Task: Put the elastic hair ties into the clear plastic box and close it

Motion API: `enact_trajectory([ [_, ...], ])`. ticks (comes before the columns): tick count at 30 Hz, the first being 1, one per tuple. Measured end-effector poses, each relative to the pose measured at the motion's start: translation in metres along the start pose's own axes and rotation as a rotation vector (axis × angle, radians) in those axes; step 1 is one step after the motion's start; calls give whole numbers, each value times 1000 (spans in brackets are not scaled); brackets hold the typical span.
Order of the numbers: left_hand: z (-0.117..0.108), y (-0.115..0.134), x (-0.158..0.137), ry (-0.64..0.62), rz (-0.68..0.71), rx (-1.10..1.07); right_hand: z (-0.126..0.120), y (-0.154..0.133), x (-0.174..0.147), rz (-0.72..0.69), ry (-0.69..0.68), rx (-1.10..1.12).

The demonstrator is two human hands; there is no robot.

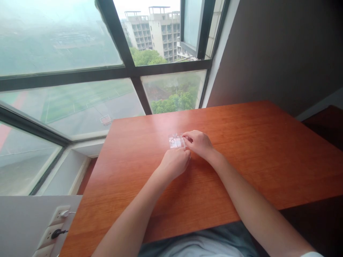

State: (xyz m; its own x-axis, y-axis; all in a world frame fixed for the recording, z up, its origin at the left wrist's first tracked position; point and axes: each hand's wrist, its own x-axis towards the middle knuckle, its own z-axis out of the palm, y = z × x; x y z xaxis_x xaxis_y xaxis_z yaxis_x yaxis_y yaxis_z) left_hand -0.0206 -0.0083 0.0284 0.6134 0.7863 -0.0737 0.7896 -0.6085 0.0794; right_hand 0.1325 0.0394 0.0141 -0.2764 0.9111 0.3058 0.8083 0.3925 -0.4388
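Observation:
A small clear plastic box, with a ring-like round mark on its left part, lies on the wooden table. My right hand is at its right side, thumb and fingertips pinched together at the edge. Just in front of the box is my left hand, closed, with its curled fingers at the near right corner. The back of that hand hides its fingertips and the box's front edge. Whether anything lies inside the box is too small to tell.
Large dark-framed windows stand behind and left of the table, one pane swung out. A grey wall rises at the right. Wall sockets with plugged-in cords sit low at the left, beside the table's edge.

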Motion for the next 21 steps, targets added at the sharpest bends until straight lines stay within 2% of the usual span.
enact_trajectory([
  [21,-9,-3,-3,-67,5,-64,2,0,-1,-8,-12,-3],
])
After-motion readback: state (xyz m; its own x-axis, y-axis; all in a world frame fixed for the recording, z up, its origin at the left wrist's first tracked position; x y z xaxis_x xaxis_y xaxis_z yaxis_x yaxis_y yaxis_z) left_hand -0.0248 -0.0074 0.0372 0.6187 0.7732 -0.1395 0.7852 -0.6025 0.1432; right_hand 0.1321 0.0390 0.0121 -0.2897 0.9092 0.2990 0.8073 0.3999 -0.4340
